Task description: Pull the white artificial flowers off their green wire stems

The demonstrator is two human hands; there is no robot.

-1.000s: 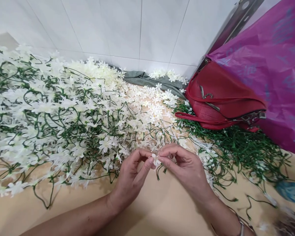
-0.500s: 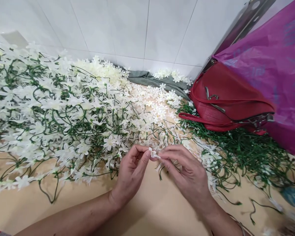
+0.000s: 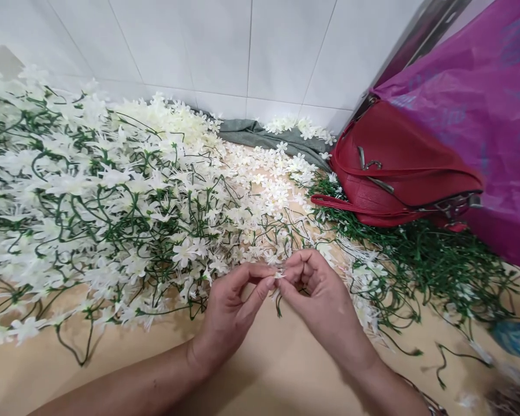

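Note:
Between my fingertips is a small white artificial flower (image 3: 279, 275), partly hidden by the fingers. My left hand (image 3: 236, 297) pinches it from the left with thumb and forefinger. From the right, the thumb and fingers of my right hand (image 3: 323, 294) meet at the same flower. Just behind the hands lie white artificial flowers with green stems (image 3: 130, 214), heaped across the left. Loose white petals (image 3: 277, 179) are scattered beyond the fingertips.
A red handbag (image 3: 403, 167) rests on a pile of green stems (image 3: 442, 271) at the right. Behind it hangs a purple plastic bag (image 3: 481, 127). Grey cloth (image 3: 260, 136) lies along the tiled wall (image 3: 221, 52). The tan tabletop (image 3: 264, 364) shows in front.
The flower has turned between the fingertips, its petals now less visible. My right hand has shifted slightly, its fingers more curled and drawn up. The whole view has moved a little.

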